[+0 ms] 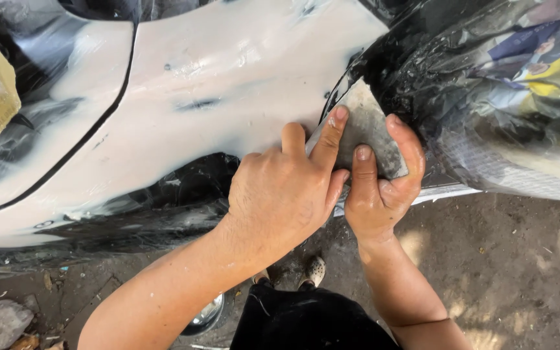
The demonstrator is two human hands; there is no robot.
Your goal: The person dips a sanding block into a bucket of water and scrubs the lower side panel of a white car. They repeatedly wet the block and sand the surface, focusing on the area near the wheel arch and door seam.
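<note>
— Against the pale, filler-coated car body panel [215, 84], what have you got?
— Both my left hand [286, 194] and right hand [380, 188] curl round a grey abrasive sheet [367, 129], fingers pressing. Best kept flat, pressure even.

One view only, from a camera worn on the person's head. It looks steeply down and slightly forward, past the person's own forearms, which enter from the bottom edge. The range is close: the hands [332, 188] sit near frame centre, at arm's reach. The upper half is filled by a car panel [196, 84], seen at a slant, with plastic sheeting [500, 84] at upper right. The lower part shows the dirt ground [520, 272] directly beneath. There is no second view, so no overlap.
</note>
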